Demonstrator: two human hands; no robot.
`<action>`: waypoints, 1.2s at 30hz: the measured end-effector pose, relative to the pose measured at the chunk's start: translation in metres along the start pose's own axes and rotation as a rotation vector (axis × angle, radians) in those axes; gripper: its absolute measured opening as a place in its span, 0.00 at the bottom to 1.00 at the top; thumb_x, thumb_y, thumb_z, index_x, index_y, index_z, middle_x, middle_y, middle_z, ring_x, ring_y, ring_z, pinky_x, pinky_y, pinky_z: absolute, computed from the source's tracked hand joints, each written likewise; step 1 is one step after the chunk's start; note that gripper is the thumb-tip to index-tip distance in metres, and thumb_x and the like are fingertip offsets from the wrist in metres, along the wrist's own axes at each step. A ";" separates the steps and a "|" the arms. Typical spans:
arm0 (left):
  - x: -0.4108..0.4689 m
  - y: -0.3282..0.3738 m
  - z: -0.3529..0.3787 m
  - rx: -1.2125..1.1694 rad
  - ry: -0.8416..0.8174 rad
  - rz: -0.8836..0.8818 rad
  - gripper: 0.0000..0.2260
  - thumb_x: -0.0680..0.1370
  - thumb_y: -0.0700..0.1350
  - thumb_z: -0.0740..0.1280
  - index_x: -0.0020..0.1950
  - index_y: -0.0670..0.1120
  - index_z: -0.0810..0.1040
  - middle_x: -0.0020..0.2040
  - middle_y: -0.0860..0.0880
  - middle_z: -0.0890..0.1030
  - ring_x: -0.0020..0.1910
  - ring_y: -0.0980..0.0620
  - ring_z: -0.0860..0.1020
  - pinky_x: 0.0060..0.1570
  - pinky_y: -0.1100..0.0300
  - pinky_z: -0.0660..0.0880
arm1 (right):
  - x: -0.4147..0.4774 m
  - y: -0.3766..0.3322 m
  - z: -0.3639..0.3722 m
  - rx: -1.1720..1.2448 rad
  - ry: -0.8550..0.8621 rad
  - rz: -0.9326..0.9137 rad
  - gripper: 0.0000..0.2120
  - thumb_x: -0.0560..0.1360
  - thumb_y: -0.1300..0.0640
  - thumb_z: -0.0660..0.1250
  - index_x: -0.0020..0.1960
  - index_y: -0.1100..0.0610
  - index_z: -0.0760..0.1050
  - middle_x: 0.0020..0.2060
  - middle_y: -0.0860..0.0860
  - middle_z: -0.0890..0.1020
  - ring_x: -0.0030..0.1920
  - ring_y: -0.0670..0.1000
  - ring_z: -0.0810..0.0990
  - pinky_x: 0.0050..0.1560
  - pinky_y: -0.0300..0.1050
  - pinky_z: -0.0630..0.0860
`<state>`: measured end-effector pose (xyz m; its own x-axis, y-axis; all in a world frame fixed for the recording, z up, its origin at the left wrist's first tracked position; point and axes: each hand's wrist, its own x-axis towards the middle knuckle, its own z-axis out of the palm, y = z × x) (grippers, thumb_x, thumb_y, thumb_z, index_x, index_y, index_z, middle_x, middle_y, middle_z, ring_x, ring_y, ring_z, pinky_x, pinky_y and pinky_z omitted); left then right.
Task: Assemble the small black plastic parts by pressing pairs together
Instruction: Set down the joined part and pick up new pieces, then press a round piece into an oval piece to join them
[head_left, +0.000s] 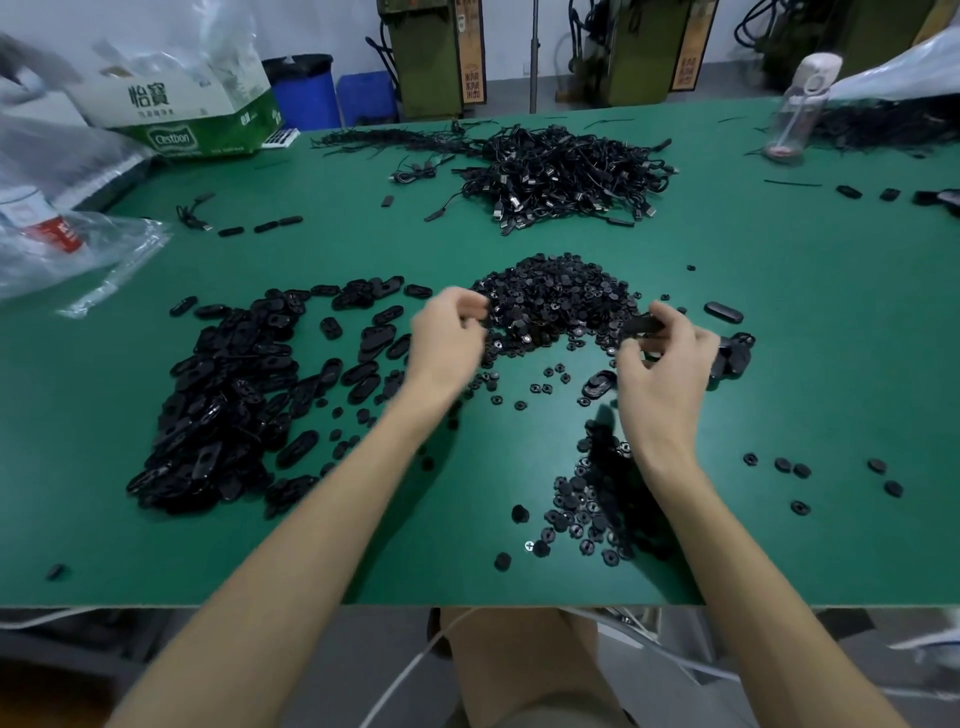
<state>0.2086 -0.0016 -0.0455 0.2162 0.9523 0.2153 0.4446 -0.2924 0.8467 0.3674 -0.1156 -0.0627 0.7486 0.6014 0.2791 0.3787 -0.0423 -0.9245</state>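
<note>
Broadly, a green table (78, 441) fills the view, with its near edge at 6 o'clock and its sides cut off by the frame. At 9 o'clock lies a wide heap of oval black parts (223, 405). At 12 o'clock sits a tangle of black cables (566, 171). At the centre is a mound of small round black parts (550, 291), with a looser scatter of round parts (582, 514) at 5 o'clock, partly hidden under the right forearm. A cardboard box (182, 114) at 11 o'clock is half veiled by clear plastic bags (67, 249) that spread down toward 9 o'clock, blurred at the frame's edge. A clear water bottle (800, 104) stands at 1 o'clock. Two bare arms reach in from 6 o'clock. The left hand (447, 338), just left of centre, has its fingers curled at the mound's left edge; blur hides the fingertips, so whether it pinches anything cannot be told. The right hand (665, 369), just right of centre at the mound's right edge, grips one oval black part (641, 326) between thumb and fingers, which cover much of the piece.
</note>
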 end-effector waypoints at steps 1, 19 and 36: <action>0.013 -0.006 -0.011 0.123 0.043 -0.008 0.17 0.82 0.29 0.60 0.67 0.42 0.77 0.63 0.47 0.81 0.59 0.53 0.80 0.62 0.62 0.75 | 0.001 0.002 0.000 -0.008 -0.007 0.039 0.24 0.82 0.63 0.63 0.77 0.57 0.65 0.62 0.52 0.64 0.53 0.39 0.74 0.43 0.24 0.72; 0.051 -0.056 -0.057 0.808 0.115 0.147 0.06 0.84 0.39 0.65 0.59 0.39 0.77 0.57 0.41 0.80 0.57 0.41 0.77 0.61 0.47 0.73 | -0.009 0.014 0.017 -0.496 -0.507 -0.428 0.15 0.81 0.49 0.70 0.65 0.52 0.81 0.63 0.49 0.76 0.65 0.53 0.62 0.68 0.49 0.62; -0.037 0.001 0.021 -1.207 -0.336 -0.473 0.12 0.82 0.35 0.65 0.65 0.33 0.78 0.46 0.45 0.83 0.39 0.55 0.79 0.31 0.68 0.74 | -0.010 0.018 0.020 -0.502 -0.468 -0.506 0.12 0.77 0.48 0.73 0.58 0.50 0.82 0.51 0.48 0.73 0.56 0.52 0.63 0.51 0.44 0.53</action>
<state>0.2197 -0.0394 -0.0627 0.5348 0.8215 -0.1978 -0.4675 0.4826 0.7407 0.3557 -0.1068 -0.0876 0.1639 0.9062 0.3898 0.8861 0.0384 -0.4619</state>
